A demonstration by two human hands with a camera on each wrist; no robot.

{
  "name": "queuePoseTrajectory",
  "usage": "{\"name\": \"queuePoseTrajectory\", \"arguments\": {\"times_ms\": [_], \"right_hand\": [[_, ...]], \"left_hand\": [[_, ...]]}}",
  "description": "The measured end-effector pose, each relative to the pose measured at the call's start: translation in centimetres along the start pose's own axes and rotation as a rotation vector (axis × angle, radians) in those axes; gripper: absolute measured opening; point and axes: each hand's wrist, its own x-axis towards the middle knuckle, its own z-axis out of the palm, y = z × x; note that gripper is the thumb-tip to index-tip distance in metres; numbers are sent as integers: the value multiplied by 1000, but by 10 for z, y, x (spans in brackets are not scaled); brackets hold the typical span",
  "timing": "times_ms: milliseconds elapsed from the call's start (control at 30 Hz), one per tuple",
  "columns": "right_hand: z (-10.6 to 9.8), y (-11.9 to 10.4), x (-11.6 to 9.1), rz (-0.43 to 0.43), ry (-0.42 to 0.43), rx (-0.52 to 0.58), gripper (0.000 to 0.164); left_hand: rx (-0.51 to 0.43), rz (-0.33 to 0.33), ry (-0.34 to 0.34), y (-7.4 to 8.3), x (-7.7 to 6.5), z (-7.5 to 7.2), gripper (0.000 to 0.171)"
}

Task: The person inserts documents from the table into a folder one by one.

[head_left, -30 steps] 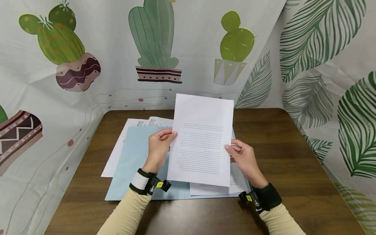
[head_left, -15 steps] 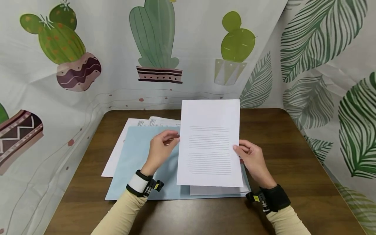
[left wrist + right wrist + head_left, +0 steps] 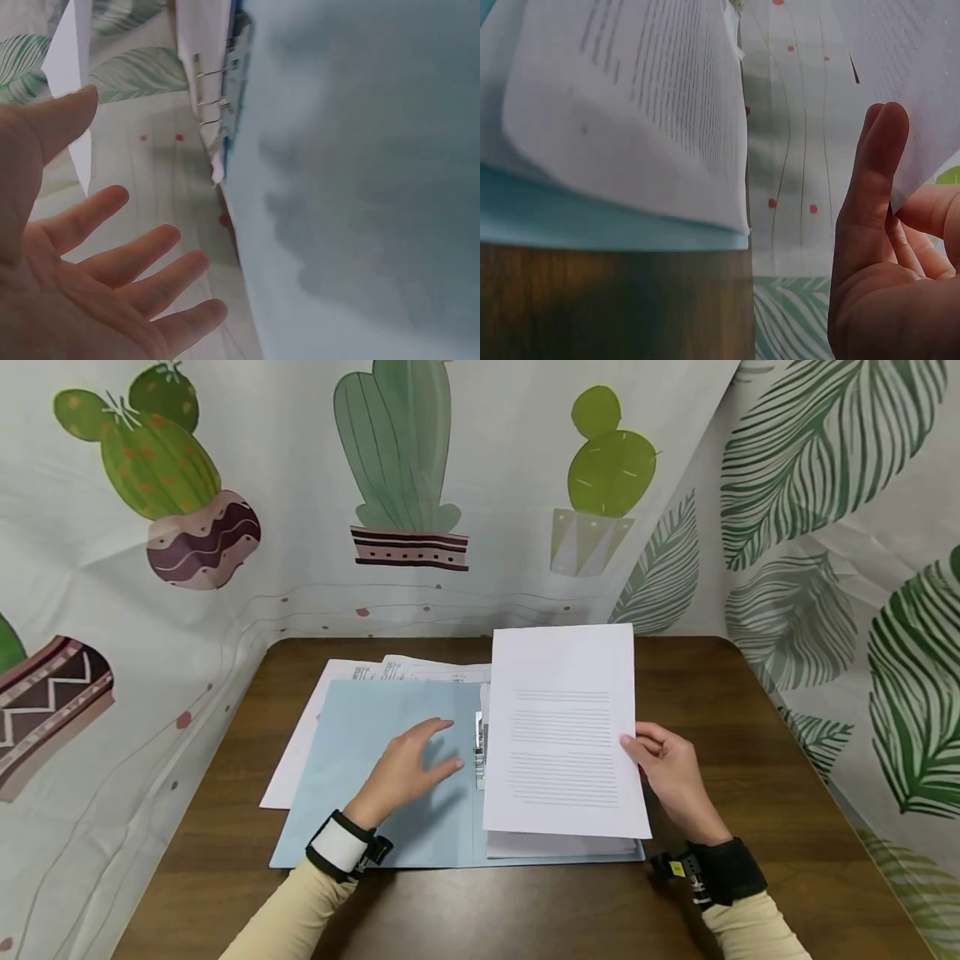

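Between thumb and fingers, my right hand pinches the right edge of a printed sheet of paper. The sheet is held up over the right half of an open light-blue ring binder. My left hand holds nothing, fingers spread above the binder's left cover. A metal ring mechanism shows at the spine, just left of the sheet; its rings appear in the left wrist view. Beneath the sheet lies a stack of printed pages, mostly hidden by it but seen close in the right wrist view.
Loose printed papers stick out from under the binder at the left and back. All lies on a brown wooden table. Behind it hangs a white cloth with cactus prints, and a leaf-patterned cloth is at the right.
The left hand has let go of the sheet's left edge and drawn back left, fingers spreading. The right hand has carried the sheet right and slightly lower, uncovering the ring mechanism.
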Motion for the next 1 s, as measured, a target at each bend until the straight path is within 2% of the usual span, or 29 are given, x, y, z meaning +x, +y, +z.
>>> {"name": "queuePoseTrajectory", "arguments": {"times_ms": [200,333,600,1000], "right_hand": [[-8,7,0,25,7,-41,43],[-14,10,-2,35,16,-64,43],[-24,14,-5,49,16,-121,43],[-27,19,-3,80,14,-151,43]], "left_hand": [[165,54,-75,-8,-11,14,77],[242,48,-127,-12,-17,22,83],[273,9,-210,-16,-24,31,86],[280,-22,-235,-16,-27,35,82]]}}
